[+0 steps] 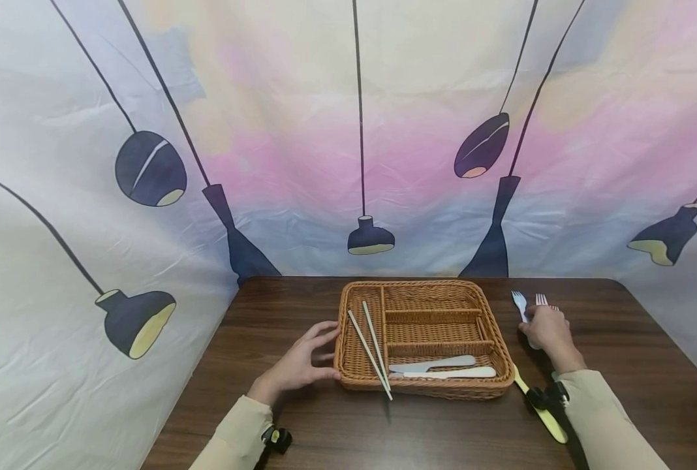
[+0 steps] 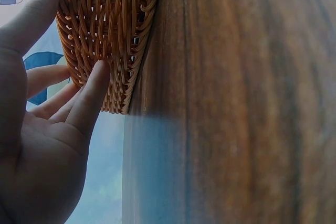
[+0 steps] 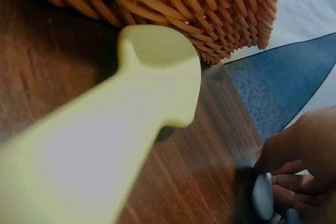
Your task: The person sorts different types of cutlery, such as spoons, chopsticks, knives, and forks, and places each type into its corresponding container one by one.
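A wicker basket (image 1: pixel 421 390) with compartments stands on the table. My left hand (image 1: pixel 298 364) rests its spread fingers and thumb against the basket's left side; the left wrist view shows this hand (image 2: pixel 50 145) touching the weave (image 2: pixel 105 24). Right of the basket, my right hand (image 1: pixel 551 334) is over several forks, with a pale blue one (image 1: pixel 520 301) and a pinkish one (image 1: pixel 541 299) showing. In the right wrist view its curled fingers pinch a pale handle (image 3: pixel 262 198); the hand hides most of the forks.
Two pale chopsticks (image 1: pixel 370 354) lean over the basket's front rim from the left compartment. Two white knives (image 1: pixel 442 363) lie in the front compartment. A yellow-green utensil (image 1: pixel 551 423) lies by the basket's front right corner, under my right wrist. A printed cloth (image 1: pixel 301 163) hangs behind the table.
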Demonstrator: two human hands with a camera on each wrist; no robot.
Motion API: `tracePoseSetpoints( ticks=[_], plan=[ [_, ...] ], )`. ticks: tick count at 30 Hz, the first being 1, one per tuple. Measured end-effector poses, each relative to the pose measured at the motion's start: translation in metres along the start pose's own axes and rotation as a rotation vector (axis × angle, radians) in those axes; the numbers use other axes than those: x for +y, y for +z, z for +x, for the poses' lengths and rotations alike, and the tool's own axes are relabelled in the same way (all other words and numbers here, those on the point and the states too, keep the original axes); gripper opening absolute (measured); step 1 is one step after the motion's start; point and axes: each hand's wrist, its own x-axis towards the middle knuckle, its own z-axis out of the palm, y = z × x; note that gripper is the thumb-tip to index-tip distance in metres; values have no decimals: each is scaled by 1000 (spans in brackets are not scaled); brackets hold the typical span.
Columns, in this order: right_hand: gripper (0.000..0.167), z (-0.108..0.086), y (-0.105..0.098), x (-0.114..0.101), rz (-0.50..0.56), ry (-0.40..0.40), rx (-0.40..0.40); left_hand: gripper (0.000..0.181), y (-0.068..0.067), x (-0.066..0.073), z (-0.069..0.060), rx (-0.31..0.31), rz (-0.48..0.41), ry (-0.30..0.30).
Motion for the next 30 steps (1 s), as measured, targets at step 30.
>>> tracePoseSetpoints(
  ticks=[30],
  plan=[
    [36,-2,-9,-3,175,-14,74,90,0,-1,1,1,12,1]
  ],
)
